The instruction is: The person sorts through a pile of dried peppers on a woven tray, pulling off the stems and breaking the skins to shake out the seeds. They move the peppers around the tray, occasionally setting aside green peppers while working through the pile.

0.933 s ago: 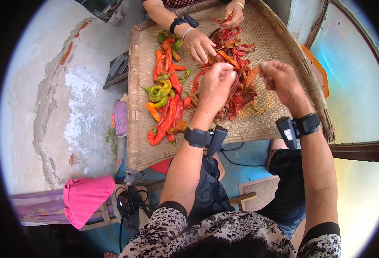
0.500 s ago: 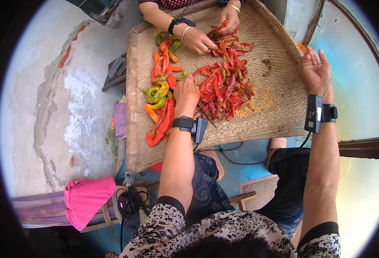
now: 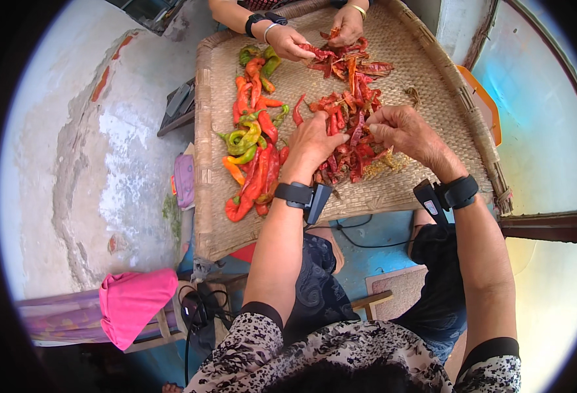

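A pile of dried red chili peppers (image 3: 348, 157) lies in the middle of a woven bamboo tray (image 3: 288, 226). My left hand (image 3: 311, 145) rests at the pile's left side, thumb and fingers apart, its fingertips partly hidden among the peppers. Over the right side, my right hand (image 3: 411, 136) has its fingers pinched together at a wrinkled dark-red chili pepper (image 3: 358, 131). Fresh red, orange and green peppers (image 3: 252, 173) line the tray's left side. Across from me, another person's hand (image 3: 289, 42) holds a dried pepper (image 3: 317, 51); that person's other hand (image 3: 347, 26) grips dried pieces.
Loose yellow seeds (image 3: 393, 162) lie beside the pile. An orange-rimmed container (image 3: 488, 105) stands beyond the tray's right edge. A peeling wall (image 3: 85, 164) is at left, with a pink cloth (image 3: 134, 304) below. A black cable (image 3: 373, 247) runs over the blue floor.
My right hand has come in from beyond the tray's right edge to the pile, and its fingers have closed. My left hand has shifted right onto the pile. The other person's hand has lifted a pepper.
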Available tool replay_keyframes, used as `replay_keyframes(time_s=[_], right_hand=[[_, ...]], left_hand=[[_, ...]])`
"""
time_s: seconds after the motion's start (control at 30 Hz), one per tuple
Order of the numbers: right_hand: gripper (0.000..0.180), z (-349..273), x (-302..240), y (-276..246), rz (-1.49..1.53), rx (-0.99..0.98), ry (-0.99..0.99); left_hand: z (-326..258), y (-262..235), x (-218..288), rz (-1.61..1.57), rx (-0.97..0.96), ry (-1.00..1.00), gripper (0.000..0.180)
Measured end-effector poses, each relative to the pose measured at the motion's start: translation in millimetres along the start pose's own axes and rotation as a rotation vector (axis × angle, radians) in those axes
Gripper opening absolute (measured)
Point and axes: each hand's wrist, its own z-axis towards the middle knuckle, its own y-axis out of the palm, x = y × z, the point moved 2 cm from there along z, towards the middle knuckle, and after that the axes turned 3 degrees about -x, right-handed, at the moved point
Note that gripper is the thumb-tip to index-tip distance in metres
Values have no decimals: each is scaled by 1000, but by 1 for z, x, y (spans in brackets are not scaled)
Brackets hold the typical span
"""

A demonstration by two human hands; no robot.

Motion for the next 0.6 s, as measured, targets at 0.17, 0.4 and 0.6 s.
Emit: replay_keyframes(time_s=[0.17, 0.4, 0.6], right_hand=[[21, 1, -3, 10, -198, -107, -62], [22, 6, 6, 9, 41, -5, 17], [33, 3, 1, 21, 247, 76, 141]], left_hand=[[7, -1, -13, -163, 100, 71, 42], [4, -5, 0, -959, 160, 208, 32], [-9, -10, 21, -1141, -25, 244, 29]])
